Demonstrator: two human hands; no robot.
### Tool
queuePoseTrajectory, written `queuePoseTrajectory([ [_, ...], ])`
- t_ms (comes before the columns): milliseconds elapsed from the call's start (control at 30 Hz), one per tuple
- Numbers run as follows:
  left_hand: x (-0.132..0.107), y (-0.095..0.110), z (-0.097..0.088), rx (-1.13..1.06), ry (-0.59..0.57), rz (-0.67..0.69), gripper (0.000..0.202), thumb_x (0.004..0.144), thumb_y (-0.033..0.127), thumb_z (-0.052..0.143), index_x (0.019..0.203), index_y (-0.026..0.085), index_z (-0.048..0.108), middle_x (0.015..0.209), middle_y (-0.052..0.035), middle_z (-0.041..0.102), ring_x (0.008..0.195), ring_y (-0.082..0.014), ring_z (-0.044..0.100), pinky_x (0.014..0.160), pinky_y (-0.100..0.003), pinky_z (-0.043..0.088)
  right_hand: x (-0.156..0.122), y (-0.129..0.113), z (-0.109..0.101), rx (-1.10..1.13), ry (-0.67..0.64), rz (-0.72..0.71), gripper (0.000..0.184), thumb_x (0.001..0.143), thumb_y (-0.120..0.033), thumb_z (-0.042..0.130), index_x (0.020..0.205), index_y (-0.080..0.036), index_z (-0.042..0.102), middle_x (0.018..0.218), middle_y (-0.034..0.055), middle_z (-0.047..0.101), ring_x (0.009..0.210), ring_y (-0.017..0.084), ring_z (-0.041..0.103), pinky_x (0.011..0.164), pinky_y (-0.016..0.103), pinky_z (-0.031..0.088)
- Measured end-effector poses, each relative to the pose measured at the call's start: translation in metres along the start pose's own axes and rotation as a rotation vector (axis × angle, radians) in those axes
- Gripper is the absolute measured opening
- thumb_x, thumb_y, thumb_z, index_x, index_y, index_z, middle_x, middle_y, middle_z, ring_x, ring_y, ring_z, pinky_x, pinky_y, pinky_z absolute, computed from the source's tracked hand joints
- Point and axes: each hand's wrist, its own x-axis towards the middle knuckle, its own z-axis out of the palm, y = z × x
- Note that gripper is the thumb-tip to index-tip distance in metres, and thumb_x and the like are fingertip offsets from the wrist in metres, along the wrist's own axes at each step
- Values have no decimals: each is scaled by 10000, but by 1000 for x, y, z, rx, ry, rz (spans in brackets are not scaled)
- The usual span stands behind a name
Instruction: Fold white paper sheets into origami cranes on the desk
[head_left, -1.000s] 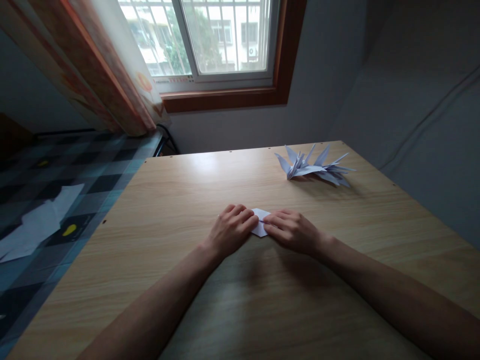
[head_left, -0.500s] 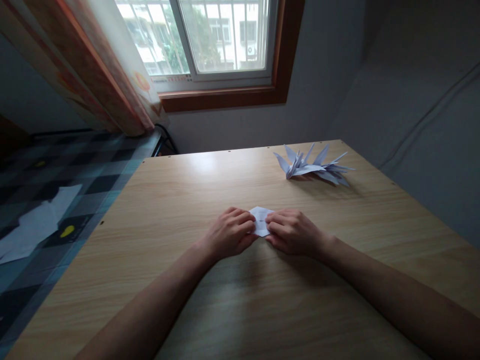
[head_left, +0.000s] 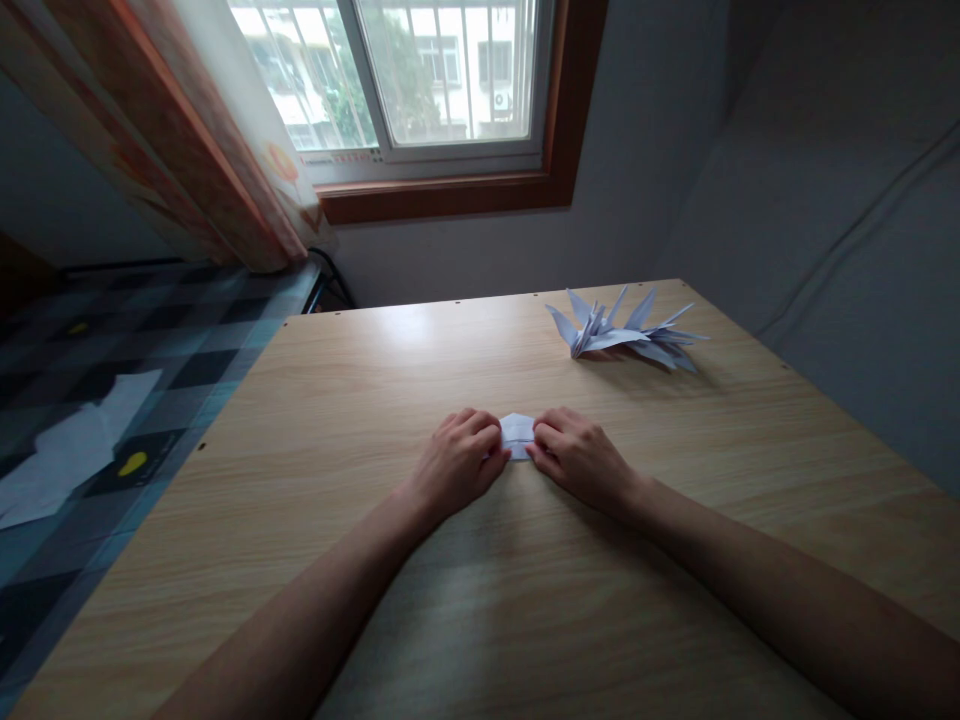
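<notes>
The left hand (head_left: 459, 462) and right hand (head_left: 579, 457) draw closer than a moment ago, curled fingertips pinching a folded white paper (head_left: 517, 434) at mid-counter (head_left: 337, 400), less of it showing, apparently a fold tightening, finished paper shapes (head_left: 626, 335) beyond.

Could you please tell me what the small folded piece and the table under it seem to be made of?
The folded piece, pinched between the left hand and right hand, looks like thin white matte paper: it holds sharp creases. The table looks like light wood or wood-look laminate, smooth with slight sheen: grain lines and a pale glare show.
</notes>
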Motion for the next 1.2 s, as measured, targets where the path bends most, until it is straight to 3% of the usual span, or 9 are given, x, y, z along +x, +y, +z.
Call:
queuePoseTrajectory([
  [200,1,1,0,11,-27,-46,142,887,242,551,757,193,583,978,-62,661,920,-215,559,839,-374,468,4,-4,-2,-101,-47,8,119,920,-206,564,824,-157,616,897,99,632,868,243,553,780,348,461],
  [333,1,2,0,15,-45,-52,100,860,193,548,927,192,622,1013,-66,655,945,-222,550,852,-380,462,4,-4,-2,-101,-62,39,95,914,-203,579,843,-153,619,901,101,624,883,248,543,794,353,453],
  [467,-1,1,0,44,-68,26,292,832,136,548,1077,252,658,1075,-53,643,979,-219,545,880,-381,442,4,0,-4,-50,-58,38,59,913,-183,578,925,-163,632,927,87,630,912,243,536,807,345,441],
  [567,-3,-1,-1,79,-74,90,288,856,162,548,1062,302,692,1078,-43,647,984,-214,554,876,-377,436,4,3,-5,-27,-69,20,106,928,-167,540,896,-182,640,923,81,631,922,234,528,804,334,430],
  [667,-4,-1,-2,124,-88,138,275,866,185,544,1072,284,696,1107,-45,662,984,-212,569,865,-375,442,1,6,-5,19,-59,24,120,905,-138,536,848,-184,631,926,82,628,922,227,526,819,334,429],
  [933,-2,3,-4,95,-100,215,286,882,197,497,1108,198,672,1163,-54,699,1027,-213,619,897,-371,453,7,11,2,362,111,194,190,838,-129,570,1012,-186,621,1109,102,646,1030,242,565,923,408,462],
  [1200,-2,3,-6,103,-131,244,305,900,196,463,1143,188,647,1208,-61,678,1072,-222,608,912,-374,434,22,10,4,474,32,358,264,798,-80,594,1041,-154,666,997,89,690,866,199,618,835,356,494],
])
